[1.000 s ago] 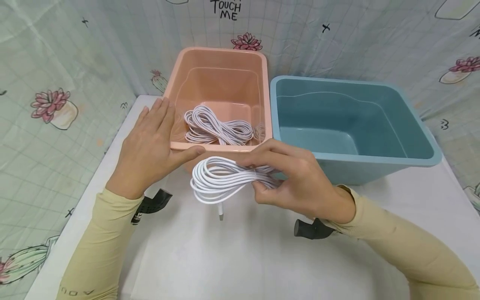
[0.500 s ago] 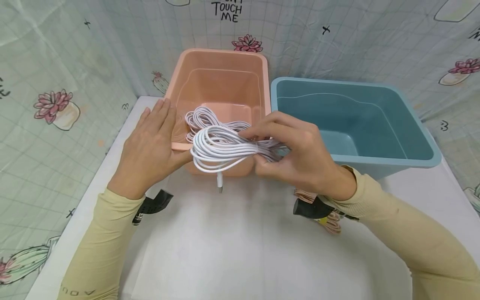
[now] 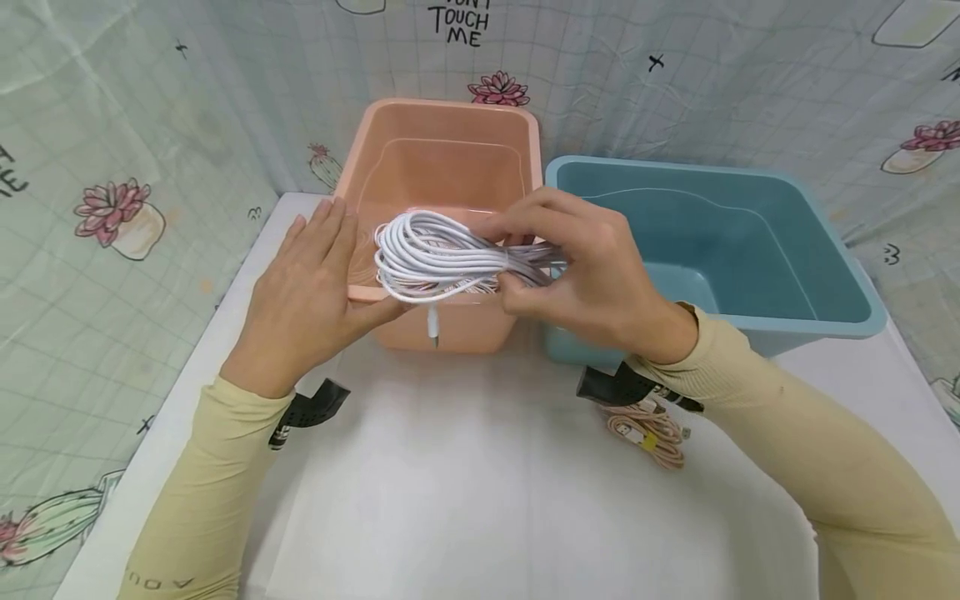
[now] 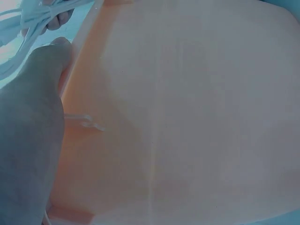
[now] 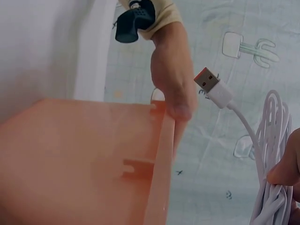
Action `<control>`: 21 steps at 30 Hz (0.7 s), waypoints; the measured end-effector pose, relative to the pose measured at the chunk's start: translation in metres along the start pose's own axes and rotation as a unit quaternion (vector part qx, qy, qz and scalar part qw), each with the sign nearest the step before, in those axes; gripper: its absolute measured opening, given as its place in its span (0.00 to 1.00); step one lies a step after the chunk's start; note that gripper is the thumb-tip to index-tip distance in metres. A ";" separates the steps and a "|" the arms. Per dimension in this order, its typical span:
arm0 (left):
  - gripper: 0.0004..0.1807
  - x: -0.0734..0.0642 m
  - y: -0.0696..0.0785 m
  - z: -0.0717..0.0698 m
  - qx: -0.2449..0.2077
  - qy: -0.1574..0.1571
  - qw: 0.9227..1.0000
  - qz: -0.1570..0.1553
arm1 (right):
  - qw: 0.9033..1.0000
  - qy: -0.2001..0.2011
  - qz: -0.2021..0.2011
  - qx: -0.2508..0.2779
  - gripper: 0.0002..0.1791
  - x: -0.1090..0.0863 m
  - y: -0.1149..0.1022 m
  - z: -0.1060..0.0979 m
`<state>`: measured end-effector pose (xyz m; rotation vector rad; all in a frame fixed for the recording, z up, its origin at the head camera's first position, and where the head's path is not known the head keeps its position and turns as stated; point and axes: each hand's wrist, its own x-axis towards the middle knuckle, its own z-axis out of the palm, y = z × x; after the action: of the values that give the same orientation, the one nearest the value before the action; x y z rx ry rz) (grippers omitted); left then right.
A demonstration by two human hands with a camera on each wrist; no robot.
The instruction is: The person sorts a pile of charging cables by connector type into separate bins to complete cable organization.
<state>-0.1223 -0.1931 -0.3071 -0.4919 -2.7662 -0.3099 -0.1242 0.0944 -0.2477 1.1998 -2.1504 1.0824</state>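
My right hand (image 3: 577, 262) pinches a coiled white USB cable (image 3: 442, 258) over the front of the orange bin (image 3: 450, 325). The cable's USB plug (image 5: 213, 86) sticks out from the coil in the right wrist view. Straight-fingered, my left hand (image 3: 300, 296) rests along the bin's left rim, its thumb at the front rim. More white cable lies inside the bin, mostly hidden behind the held coil. In the left wrist view the bin's outer wall (image 4: 187, 117) fills most of the picture, with the held coil (image 4: 35, 28) at the upper left.
A blue bin (image 3: 720, 325) stands right beside the orange one. Beneath my right wrist, a bundled pinkish cable (image 3: 648, 433) with a yellow tie lies on the white table (image 3: 450, 500). Patterned cloth (image 3: 600, 83) hangs behind and to the left.
My right hand has carried the coiled white cable up and away from me, from before the orange bin to over its opening. The pinkish cable has come into view. My left hand stays put.
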 end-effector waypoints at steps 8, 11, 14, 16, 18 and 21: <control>0.62 0.000 -0.001 -0.001 -0.014 -0.017 1.000 -0.013 | 1.000 0.008 0.005 0.001 0.18 0.018 0.009 0.003; 0.61 0.000 -0.001 0.000 -0.014 -0.013 1.000 -0.010 | 1.000 0.010 0.004 0.005 0.17 0.025 0.012 0.006; 0.61 -0.001 -0.002 -0.001 -0.013 -0.015 1.000 -0.011 | 1.000 0.013 -0.001 0.003 0.17 0.032 0.016 0.009; 0.61 -0.001 -0.001 -0.001 -0.014 -0.018 1.000 -0.012 | 1.000 0.015 -0.004 0.000 0.17 0.036 0.020 0.011; 0.61 0.000 -0.001 -0.001 -0.013 -0.020 1.000 -0.013 | 1.000 0.013 -0.002 0.000 0.17 0.040 0.024 0.013; 0.61 0.000 -0.001 -0.001 -0.011 -0.023 1.000 -0.011 | 1.000 0.006 0.023 -0.001 0.18 0.046 0.029 0.015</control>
<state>-0.1224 -0.1939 -0.3067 -0.4792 -2.8181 -0.3378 -0.1730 0.0688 -0.2367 1.1454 -2.1787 1.1034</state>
